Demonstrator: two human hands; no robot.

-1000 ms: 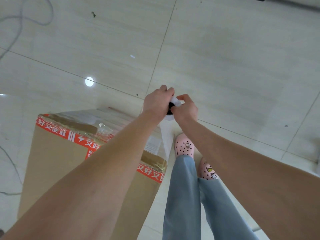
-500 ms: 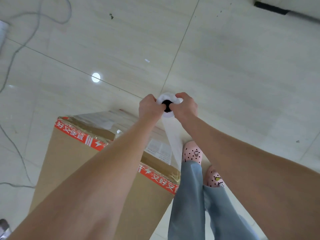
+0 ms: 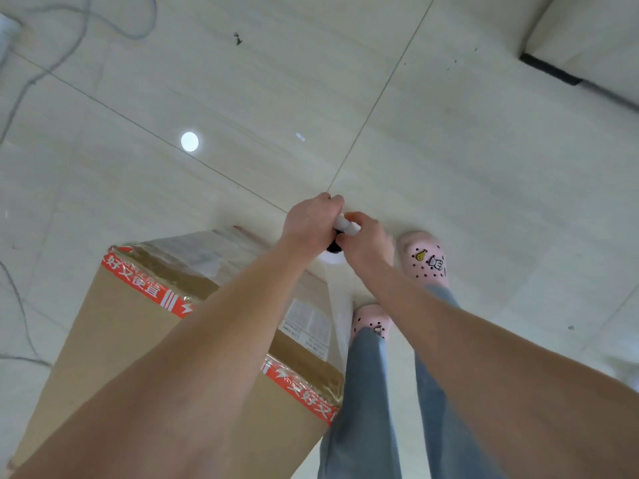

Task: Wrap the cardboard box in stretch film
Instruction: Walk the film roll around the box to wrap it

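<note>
The left hand (image 3: 311,223) and right hand (image 3: 366,243) both grip the film roll (image 3: 345,225) beyond the floor-standing cardboard box (image 3: 121,333)'s far corner, where an uneven pull could tear the stretched film (image 3: 338,305) or slip it off the edge.

Brown cardboard box (image 3: 114,340), red tape (image 3: 145,288) with white characters, pink shoes (image 3: 425,261) dotted black, grey-blue trousers (image 3: 363,392), pale cream floor tiles (image 3: 449,167)

Single head-worn view, steeply downward — floor (image 3: 484,202) below (wide-angle)

Film roll (image 3: 346,225) mostly out of sight; cardboard box (image 3: 114,323) base off-frame.
</note>
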